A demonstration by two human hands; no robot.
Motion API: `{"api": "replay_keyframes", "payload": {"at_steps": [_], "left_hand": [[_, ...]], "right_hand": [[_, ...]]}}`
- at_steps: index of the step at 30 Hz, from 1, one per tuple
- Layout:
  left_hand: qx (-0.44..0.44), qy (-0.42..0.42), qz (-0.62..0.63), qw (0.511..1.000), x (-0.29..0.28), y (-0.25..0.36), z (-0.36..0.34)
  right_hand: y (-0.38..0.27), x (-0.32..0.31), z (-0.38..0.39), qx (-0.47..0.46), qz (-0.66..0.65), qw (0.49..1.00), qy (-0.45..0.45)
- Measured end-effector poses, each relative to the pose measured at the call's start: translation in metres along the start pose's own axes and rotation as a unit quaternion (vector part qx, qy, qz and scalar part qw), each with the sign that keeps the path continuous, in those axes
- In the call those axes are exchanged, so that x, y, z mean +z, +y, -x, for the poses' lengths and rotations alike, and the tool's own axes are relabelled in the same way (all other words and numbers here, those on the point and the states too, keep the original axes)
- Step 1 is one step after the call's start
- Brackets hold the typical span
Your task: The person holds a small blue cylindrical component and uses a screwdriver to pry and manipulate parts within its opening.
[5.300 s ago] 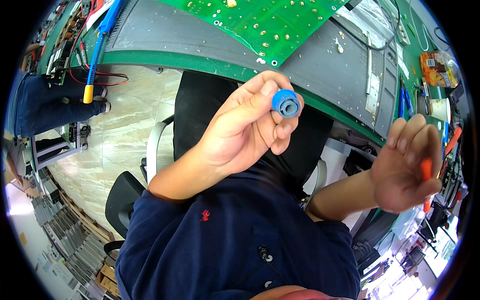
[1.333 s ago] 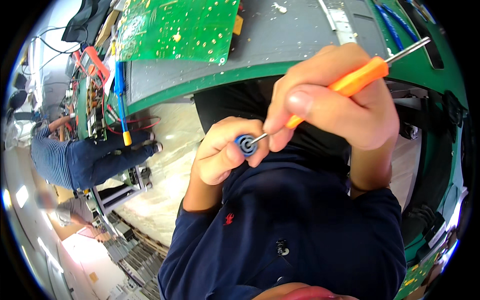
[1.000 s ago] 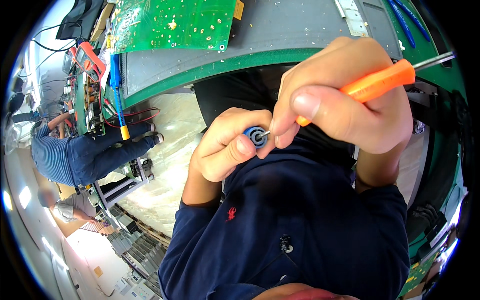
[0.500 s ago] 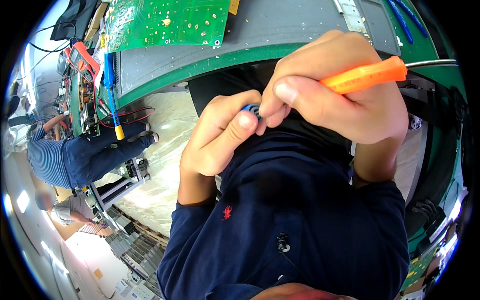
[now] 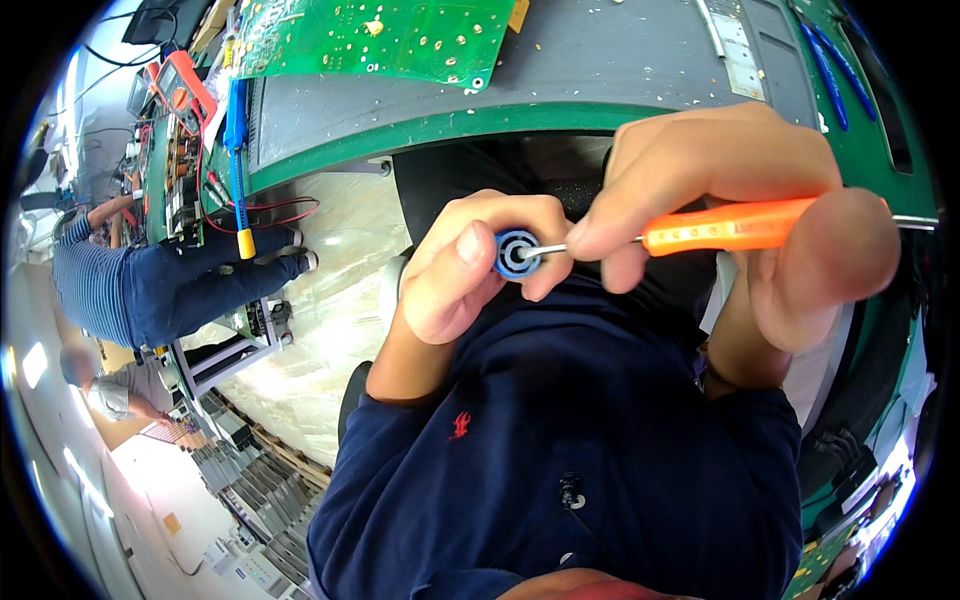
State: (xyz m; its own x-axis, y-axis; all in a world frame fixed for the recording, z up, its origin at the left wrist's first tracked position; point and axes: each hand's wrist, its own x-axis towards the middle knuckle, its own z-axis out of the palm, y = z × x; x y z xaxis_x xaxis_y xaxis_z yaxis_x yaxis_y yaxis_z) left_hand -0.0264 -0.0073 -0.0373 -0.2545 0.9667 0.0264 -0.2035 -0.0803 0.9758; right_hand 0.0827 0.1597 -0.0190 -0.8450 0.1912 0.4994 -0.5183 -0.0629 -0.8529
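In front of my chest, my left hand [image 5: 460, 265] is closed around a small blue cylindrical part [image 5: 499, 262], its round end facing up. That end shows dark and pale concentric rings. My right hand [image 5: 720, 180] grips an orange-handled tool [image 5: 735, 226] that looks like a screwdriver. Its thin metal shaft [image 5: 590, 246] runs left between my right fingertips, and its tip meets the middle of the ringed end. How deep it goes I cannot tell. Another metal rod sticks out past the right end of the handle.
Beyond my hands is a green-edged bench with a grey mat [image 5: 560, 75]. On it lie a green circuit board [image 5: 400, 40] and blue-handled pliers [image 5: 835, 75]. A blue tool with a yellow tip [image 5: 238, 170] overhangs the left edge, near a red multimeter [image 5: 185, 90]. People work farther left.
The ringed end of the blue part has come into plain view. The right hand has shifted right and lower, fingers less curled, and the tool's shaft now shows reaching the rings.
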Motion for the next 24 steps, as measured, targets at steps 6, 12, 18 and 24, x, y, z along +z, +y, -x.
{"api": "replay_keyframes", "payload": {"at_steps": [6,12,18,24], "left_hand": [[0.079,-0.020,-0.015,0.997,0.002,-0.007,-0.007],[0.059,0.005,-0.134,0.989,0.004,0.000,-0.007],[0.142,0.002,-0.160,0.977,0.000,-0.006,-0.012],[0.159,0.021,-0.174,0.972,0.001,-0.012,-0.014]], "right_hand": [[-0.023,0.005,0.002,0.094,0.089,0.988,0.080],[-0.019,-0.013,0.005,0.021,0.135,0.989,0.051],[0.002,-0.008,0.007,-0.016,0.056,0.996,0.068],[-0.013,0.004,0.000,0.067,0.064,0.979,0.184]]}}
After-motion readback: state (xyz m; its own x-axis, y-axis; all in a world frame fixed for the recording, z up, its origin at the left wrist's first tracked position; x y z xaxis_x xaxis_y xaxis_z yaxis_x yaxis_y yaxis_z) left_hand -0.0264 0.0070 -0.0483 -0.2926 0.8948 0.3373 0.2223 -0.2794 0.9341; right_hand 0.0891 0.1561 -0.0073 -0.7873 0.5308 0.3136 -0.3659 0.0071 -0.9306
